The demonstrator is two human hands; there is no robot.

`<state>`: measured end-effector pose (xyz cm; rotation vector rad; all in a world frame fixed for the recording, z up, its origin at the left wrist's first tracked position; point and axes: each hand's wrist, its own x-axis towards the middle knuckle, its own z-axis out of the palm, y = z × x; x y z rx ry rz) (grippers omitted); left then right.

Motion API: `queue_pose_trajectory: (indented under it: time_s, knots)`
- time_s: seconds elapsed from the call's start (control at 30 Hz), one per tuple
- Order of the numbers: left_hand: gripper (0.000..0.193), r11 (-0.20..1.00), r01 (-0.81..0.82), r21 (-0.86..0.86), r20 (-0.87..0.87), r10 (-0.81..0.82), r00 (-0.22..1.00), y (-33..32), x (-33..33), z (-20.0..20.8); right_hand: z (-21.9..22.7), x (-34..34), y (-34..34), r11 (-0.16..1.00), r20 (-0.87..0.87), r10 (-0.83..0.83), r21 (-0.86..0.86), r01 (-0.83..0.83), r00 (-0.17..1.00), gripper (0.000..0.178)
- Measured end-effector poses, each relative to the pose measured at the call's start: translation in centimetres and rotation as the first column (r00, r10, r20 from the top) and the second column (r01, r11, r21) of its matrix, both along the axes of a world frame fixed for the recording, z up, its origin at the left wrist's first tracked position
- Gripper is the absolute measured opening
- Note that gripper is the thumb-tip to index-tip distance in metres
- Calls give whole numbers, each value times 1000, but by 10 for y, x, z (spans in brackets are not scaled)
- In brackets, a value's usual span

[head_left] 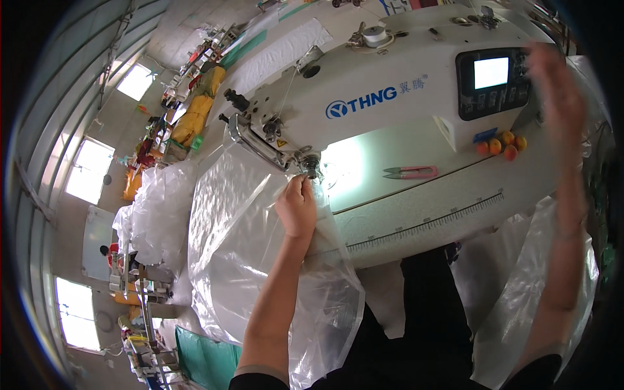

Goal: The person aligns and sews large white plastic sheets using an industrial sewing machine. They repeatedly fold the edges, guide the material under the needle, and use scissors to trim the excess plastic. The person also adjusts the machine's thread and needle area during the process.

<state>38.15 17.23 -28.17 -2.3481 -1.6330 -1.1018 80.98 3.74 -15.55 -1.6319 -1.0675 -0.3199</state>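
A white industrial sewing machine (416,84) stretches across the table in front of me. Close to its needle area, my left hand (298,205) is closed, fingertips pinching the edge of a clear plastic sheet (237,221). The sheet hangs over the table's front edge and spreads toward my lap. My right hand (552,84) is raised at the right, beside the machine's control panel (493,81) with its lit screen. Motion smears its fingers, so their pose is unclear.
Pink-handled thread snips (411,172) and several small orange-red fruits (502,145) lie on the machine bed. More clear plastic (533,286) hangs at my right. A bundle of plastic (159,214) sits at the left, near windows and cluttered benches.
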Motion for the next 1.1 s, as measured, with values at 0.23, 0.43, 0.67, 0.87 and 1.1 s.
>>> queue_pose_trajectory:
  time_s: [0.23, 0.43, 0.67, 0.87, 1.1]
  knots:
    - [10, 1000, 28, 1, -17, -28, 999, -1, 13, 9, -84, -196, 51, 677, -203, 665, -244, -695, 719, 11]
    - [12, 999, 33, -5, -40, -33, 999, -2, 12, 10, -118, -252, 114, 721, -229, 602, -253, -644, 765, 16]
    - [8, 996, 84, -6, 82, -83, 993, -5, 13, 13, -116, -271, 130, 706, -274, 565, -328, -628, 778, 17]
    - [8, 993, 120, 19, 136, -121, 983, -5, 13, 14, -118, -274, 133, 732, -163, 574, -339, -591, 803, 14]
    - [8, 991, 135, 9, 148, -135, 980, -3, 11, 13, -119, -273, 134, 715, -185, 599, -315, -624, 779, 13]
